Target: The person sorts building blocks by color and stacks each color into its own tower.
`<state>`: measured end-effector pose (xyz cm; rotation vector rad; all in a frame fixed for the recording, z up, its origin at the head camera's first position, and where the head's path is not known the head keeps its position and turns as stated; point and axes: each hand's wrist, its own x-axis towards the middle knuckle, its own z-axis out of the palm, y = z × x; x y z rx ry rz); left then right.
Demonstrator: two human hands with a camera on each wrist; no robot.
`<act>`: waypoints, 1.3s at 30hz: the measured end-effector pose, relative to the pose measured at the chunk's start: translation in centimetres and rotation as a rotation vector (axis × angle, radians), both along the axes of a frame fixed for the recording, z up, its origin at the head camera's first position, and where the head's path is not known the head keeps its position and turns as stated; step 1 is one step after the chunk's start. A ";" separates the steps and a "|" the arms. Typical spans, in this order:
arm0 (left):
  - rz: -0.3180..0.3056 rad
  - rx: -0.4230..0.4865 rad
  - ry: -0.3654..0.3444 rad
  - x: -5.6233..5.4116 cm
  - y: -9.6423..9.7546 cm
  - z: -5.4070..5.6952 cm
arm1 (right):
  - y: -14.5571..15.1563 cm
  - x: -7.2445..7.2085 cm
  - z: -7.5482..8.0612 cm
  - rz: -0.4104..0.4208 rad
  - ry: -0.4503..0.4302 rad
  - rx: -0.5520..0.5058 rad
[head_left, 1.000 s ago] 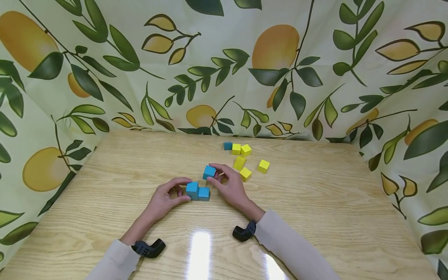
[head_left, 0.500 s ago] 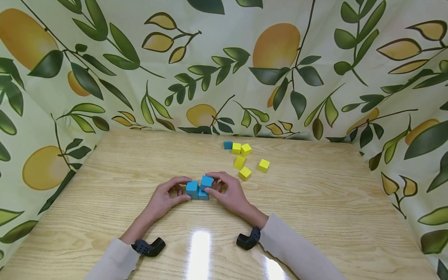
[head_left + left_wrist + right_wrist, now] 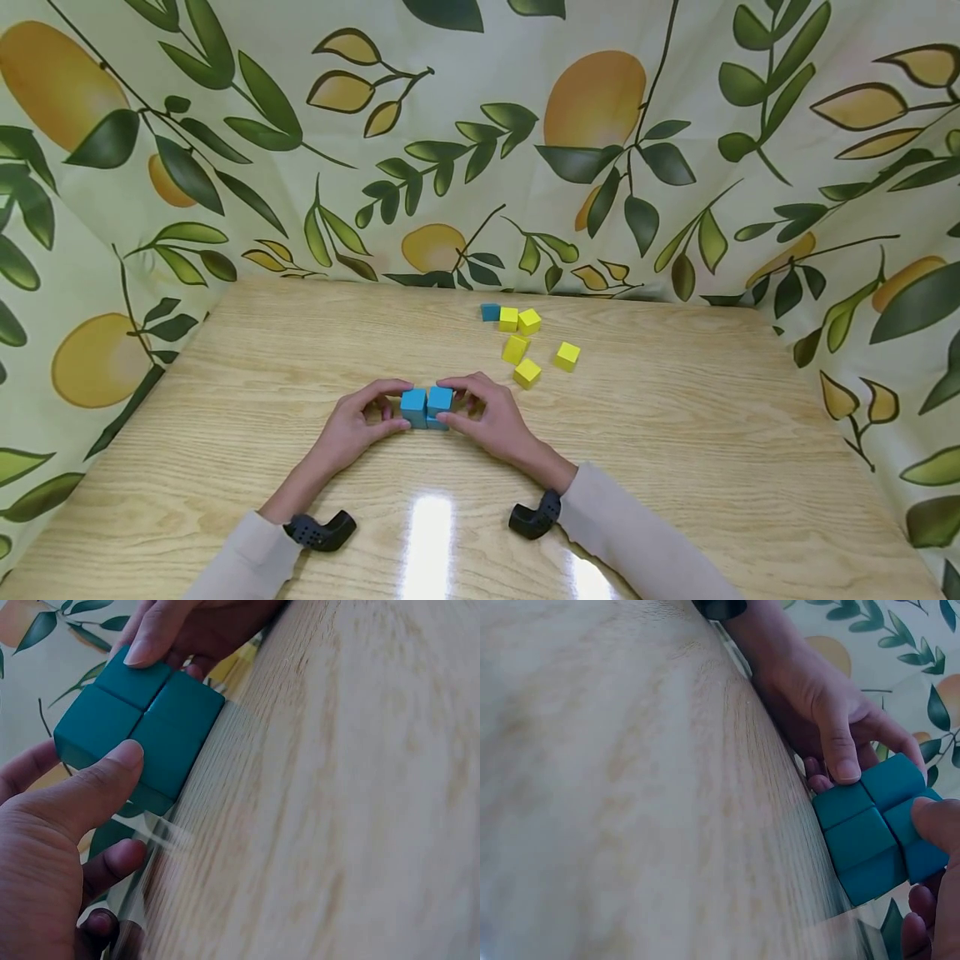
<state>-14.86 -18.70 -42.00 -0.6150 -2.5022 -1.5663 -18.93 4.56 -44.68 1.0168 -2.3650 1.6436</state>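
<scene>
Several blue cubes (image 3: 180, 705) stand together as a two-by-two block on the table, two side by side with two on top. My left hand (image 3: 354, 425) grips the left column (image 3: 414, 403), its thumb on the near face where the two cubes meet. The upper right cube (image 3: 440, 398) is pinched between thumb and fingers of my right hand (image 3: 497, 417). It sits over the lower right cube (image 3: 436, 423), which shows only as a strip in the head view. In the right wrist view a dark seam runs between the upper and lower cubes.
Several yellow cubes (image 3: 527, 373) lie loose on the wooden table (image 3: 675, 433) behind my right hand. One more blue cube (image 3: 491, 312) sits near the back edge beside them. A leaf-and-fruit printed cloth (image 3: 480, 183) rises behind the table.
My right hand has brought its blue cube left and toward me, down onto the lower right cube beside the left column. The left hand has kept its place.
</scene>
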 end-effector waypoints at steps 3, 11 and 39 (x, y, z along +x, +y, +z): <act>0.006 -0.005 0.000 0.1 0.0 0.0 | 0.0 -0.2 -0.6 0.004 0.002 -0.004; 0.003 -0.002 0.015 0.1 0.1 0.0 | 0.1 -0.3 -0.8 0.018 0.033 -0.015; -0.005 -0.016 0.013 0.0 0.0 0.1 | 0.1 -0.2 -0.5 0.030 -0.001 0.012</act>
